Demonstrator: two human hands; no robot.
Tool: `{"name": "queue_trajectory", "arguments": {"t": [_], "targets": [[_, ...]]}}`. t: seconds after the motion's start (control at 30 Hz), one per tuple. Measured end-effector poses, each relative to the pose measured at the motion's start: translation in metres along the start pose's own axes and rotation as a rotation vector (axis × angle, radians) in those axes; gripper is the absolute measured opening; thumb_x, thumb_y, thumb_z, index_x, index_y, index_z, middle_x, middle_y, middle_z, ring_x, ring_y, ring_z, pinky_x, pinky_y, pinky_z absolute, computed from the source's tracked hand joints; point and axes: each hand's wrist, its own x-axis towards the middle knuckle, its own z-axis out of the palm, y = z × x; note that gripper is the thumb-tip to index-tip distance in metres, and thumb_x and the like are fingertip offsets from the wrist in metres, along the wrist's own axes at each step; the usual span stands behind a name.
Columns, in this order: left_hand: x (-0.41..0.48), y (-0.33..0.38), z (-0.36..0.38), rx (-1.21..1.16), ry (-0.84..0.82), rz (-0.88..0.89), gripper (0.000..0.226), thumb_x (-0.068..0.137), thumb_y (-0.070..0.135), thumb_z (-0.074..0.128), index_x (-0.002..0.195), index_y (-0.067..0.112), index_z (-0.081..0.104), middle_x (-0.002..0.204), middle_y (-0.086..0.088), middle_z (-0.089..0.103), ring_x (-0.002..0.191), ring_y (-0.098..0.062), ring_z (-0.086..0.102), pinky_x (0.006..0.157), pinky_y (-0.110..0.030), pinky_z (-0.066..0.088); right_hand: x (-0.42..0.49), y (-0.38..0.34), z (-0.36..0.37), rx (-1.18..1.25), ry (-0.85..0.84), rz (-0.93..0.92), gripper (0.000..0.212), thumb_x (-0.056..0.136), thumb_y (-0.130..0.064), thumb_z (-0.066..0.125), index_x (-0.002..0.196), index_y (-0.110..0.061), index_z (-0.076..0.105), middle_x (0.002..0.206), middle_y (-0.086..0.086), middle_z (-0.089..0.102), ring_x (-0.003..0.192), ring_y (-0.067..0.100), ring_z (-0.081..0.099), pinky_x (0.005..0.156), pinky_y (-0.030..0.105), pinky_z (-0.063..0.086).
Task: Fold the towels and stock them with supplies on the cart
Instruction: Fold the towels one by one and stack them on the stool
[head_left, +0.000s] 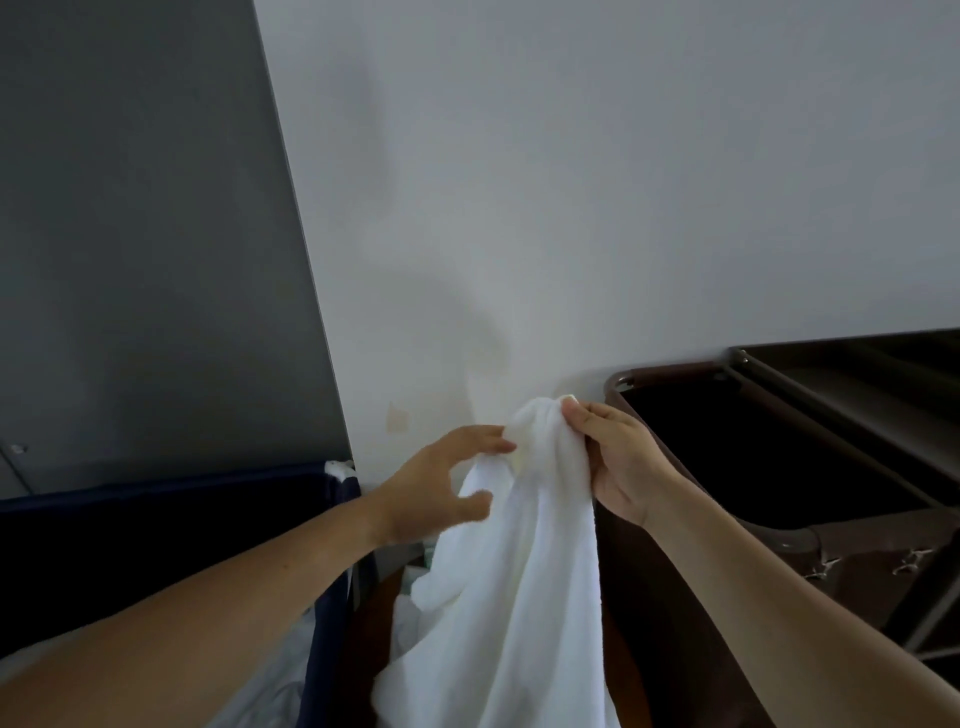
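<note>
Nearest, the white towel (519, 597) hung slack between the two forearms, its long axis running straight down from a bunched top to a lower end lost below the frame. To its left stood a dark blue hamper (327, 665) with some pale cloth inside, too dim to tell apart.

Further up, the right hand (618, 457) held the towel's gathered top, thumb and curled fingers pinching the fabric and carrying its whole weight. The left hand (441, 483) lay just left of that same bunch, its fingers spread and loosely bent with only the fingertips touching the cloth. It gripped nothing.

The towel's free edge fell below and to the right of the left hand, so that hand looked better placed to find a corner and spread the cloth for folding.

Just right of the right hand, the brown cart (670, 371) stood with its dark bag open. Beyond everything rose the pale wall (571, 208) and a grey panel (130, 208).
</note>
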Motion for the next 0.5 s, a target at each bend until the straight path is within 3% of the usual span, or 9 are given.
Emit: {"name": "queue_trajectory", "arguments": {"t": [0.1,0.17,0.27,0.37,0.5], "targets": [[0.003,-0.008,0.011,0.098,0.162,0.020,0.023,0.088,0.019,0.073,0.097,0.040,0.067,0.124,0.019,0.055,0.106,0.019,0.048,0.094,-0.008,0.037,0.002,-0.004,0.006,-0.034,-0.021,-0.010,0.041,0.093,-0.027,0.065,0.113,0.009,0.064,0.108,0.027,0.069,0.097,0.033,0.068,0.078,0.039,0.058],[0.007,-0.009,0.009,0.047,0.242,0.021,0.023,0.089,0.013,0.072,0.084,0.036,0.068,0.104,0.013,0.062,0.089,0.009,0.057,0.082,-0.014,0.044,0.002,-0.005,0.006,-0.035,-0.037,-0.021,0.035,0.093,-0.026,0.064,0.109,0.006,0.066,0.103,0.024,0.069,0.093,0.030,0.069,0.078,0.038,0.058],[0.007,-0.013,-0.001,0.091,0.167,0.023,0.023,0.084,0.019,0.077,0.093,0.038,0.067,0.098,0.011,0.059,0.081,-0.002,0.057,0.074,-0.017,0.048,0.000,-0.006,0.003,-0.002,-0.063,-0.019,0.029,0.093,-0.024,0.064,0.103,0.002,0.068,0.098,0.020,0.071,0.089,0.026,0.070,0.074,0.035,0.059],[0.005,-0.018,-0.001,0.157,0.050,-0.007,0.032,0.084,0.019,0.077,0.102,0.041,0.063,0.092,0.014,0.058,0.078,0.001,0.057,0.071,-0.012,0.047,-0.002,-0.008,-0.001,0.015,-0.058,-0.027,0.026,0.093,-0.023,0.063,0.100,0.001,0.068,0.096,0.019,0.071,0.088,0.025,0.071,0.074,0.034,0.059],[0.014,-0.008,-0.007,-0.012,0.169,-0.066,0.004,0.093,0.025,0.069,0.095,0.029,0.067,0.065,0.008,0.065,0.055,0.002,0.056,0.057,-0.012,0.046,-0.004,-0.010,-0.009,-0.061,-0.060,-0.035,0.035,0.087,-0.027,0.068,0.103,0.004,0.069,0.103,0.021,0.072,0.092,0.028,0.071,0.078,0.035,0.059]]}}
